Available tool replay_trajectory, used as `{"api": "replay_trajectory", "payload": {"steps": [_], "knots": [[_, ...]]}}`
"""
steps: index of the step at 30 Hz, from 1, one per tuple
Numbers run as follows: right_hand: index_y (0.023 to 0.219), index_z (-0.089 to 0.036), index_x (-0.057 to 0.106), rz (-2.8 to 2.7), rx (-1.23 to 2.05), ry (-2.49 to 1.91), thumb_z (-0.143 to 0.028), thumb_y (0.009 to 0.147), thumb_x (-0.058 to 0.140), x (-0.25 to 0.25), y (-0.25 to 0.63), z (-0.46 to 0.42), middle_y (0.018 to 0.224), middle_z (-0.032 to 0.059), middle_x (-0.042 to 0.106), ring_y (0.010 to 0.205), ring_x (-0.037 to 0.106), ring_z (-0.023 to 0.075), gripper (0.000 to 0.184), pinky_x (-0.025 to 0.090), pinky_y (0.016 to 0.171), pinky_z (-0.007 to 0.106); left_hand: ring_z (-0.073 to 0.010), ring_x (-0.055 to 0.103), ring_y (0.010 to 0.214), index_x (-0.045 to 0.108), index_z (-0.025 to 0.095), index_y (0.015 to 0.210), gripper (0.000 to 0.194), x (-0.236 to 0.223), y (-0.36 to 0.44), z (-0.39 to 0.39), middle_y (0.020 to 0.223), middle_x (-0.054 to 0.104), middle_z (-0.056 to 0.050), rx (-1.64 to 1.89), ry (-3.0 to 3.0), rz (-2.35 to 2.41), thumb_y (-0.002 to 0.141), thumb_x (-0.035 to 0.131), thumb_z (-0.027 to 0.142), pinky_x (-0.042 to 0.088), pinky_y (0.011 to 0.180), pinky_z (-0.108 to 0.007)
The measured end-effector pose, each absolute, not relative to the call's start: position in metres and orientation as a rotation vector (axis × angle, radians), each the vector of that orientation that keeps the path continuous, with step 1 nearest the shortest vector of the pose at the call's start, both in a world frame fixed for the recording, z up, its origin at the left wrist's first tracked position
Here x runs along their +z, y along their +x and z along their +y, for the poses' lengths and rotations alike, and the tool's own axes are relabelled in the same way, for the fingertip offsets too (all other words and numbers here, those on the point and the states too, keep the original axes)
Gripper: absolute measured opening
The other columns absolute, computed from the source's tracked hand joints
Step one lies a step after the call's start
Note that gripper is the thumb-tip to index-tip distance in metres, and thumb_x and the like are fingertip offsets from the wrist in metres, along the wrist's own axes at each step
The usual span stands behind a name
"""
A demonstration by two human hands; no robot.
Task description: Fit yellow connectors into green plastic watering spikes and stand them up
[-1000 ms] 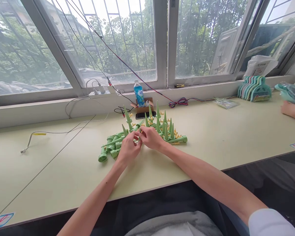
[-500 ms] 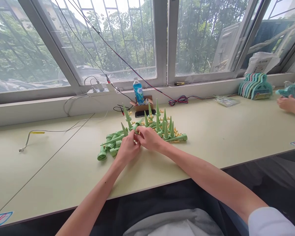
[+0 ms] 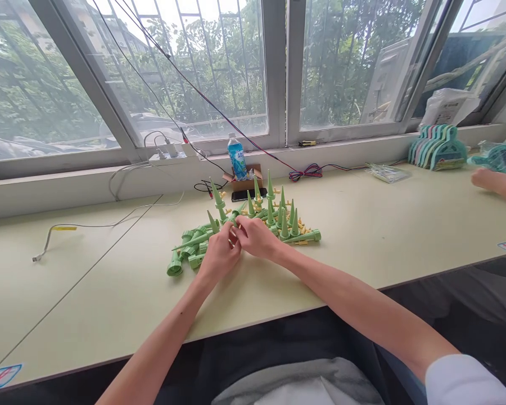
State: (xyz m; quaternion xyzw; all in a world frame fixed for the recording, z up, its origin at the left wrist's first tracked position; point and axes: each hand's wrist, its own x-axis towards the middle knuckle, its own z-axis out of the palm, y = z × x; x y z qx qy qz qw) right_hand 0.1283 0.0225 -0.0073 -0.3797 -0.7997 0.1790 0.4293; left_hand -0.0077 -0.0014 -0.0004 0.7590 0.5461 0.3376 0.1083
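My left hand (image 3: 218,256) and my right hand (image 3: 256,237) meet at the middle of the pale table (image 3: 109,292), fingers pinched together around a green cone spike (image 3: 238,210) that points up and away. To the left lies a heap of finished green spikes (image 3: 189,250) on their sides. Behind my right hand, several green spikes (image 3: 283,216) stand upright among small yellow pieces (image 3: 304,230). What my fingertips pinch besides the spike is hidden.
A blue-labelled bottle (image 3: 236,158), a small cardboard box (image 3: 249,181) and a black phone (image 3: 248,194) sit by the window sill. Cables (image 3: 306,171) run along the sill and table. Another person's hand (image 3: 491,181) works at the far right near pastel hangers (image 3: 436,148).
My hands have stayed together on the spike with only small finger shifts. The other person's hand at the far right has moved slightly.
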Motion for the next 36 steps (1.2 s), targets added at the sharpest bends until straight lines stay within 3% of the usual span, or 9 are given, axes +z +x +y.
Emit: {"api": "replay_trajectory", "payload": {"steps": [7,14,19,25,30,36], "knots": [[0.072,-0.022,0.038,-1.917,0.448,-0.926,-0.025,0.093,0.045,-0.007,0.127,0.023,0.061,-0.0028,0.048,0.054,0.042,0.0117,0.022,0.031,0.054,0.024,-0.0141,0.049,0.053,0.05,0.022,0.075,0.004,-0.003,-0.009,0.001,0.062,0.052,0.002,1.027,2.246,1.639,0.078,0.048,0.022,0.036,0.055,-0.025],[0.074,-0.021,0.041,-1.874,0.462,-0.888,-0.032,0.094,0.047,-0.009,0.129,0.029,0.061,-0.0042,0.048,0.055,0.042,0.0107,0.023,0.031,0.055,0.023,-0.0132,0.057,0.056,0.062,0.021,0.085,0.014,-0.002,-0.009,0.002,0.087,0.057,-0.003,1.11,2.192,1.632,0.08,0.052,0.03,0.044,0.062,-0.027],[0.078,-0.019,0.048,-1.868,0.479,-0.899,-0.038,0.097,0.042,-0.007,0.129,0.028,0.064,-0.0026,0.053,0.057,0.044,0.0108,0.027,0.032,0.058,0.023,-0.0119,0.054,0.049,0.061,0.02,0.084,0.016,0.001,-0.006,0.0,0.083,0.06,-0.002,1.122,2.128,1.61,0.084,0.049,0.032,0.043,0.057,-0.028],[0.087,-0.02,0.052,-1.855,0.458,-0.951,-0.037,0.099,0.038,-0.005,0.131,0.028,0.066,-0.0016,0.056,0.057,0.046,0.012,0.025,0.032,0.058,0.023,-0.0138,0.05,0.039,0.056,0.021,0.085,0.021,0.008,-0.005,-0.005,0.053,0.052,0.004,1.138,1.967,1.658,0.087,0.049,0.041,0.04,0.048,-0.026],[0.083,-0.02,0.051,-1.869,0.45,-0.972,-0.034,0.099,0.037,-0.007,0.132,0.03,0.065,-0.0019,0.053,0.058,0.045,0.0124,0.025,0.031,0.058,0.023,-0.0135,0.051,0.034,0.048,0.022,0.084,0.02,0.007,-0.005,-0.004,0.049,0.053,0.006,1.169,1.891,1.617,0.089,0.046,0.041,0.04,0.042,-0.024],[0.077,-0.02,0.047,-1.864,0.503,-0.972,-0.03,0.097,0.038,-0.008,0.132,0.032,0.063,-0.0028,0.05,0.056,0.043,0.0119,0.023,0.03,0.057,0.023,-0.0135,0.053,0.035,0.05,0.022,0.091,0.018,0.006,-0.005,-0.003,0.051,0.054,0.006,1.175,1.878,1.571,0.09,0.044,0.039,0.042,0.039,-0.024]]}}
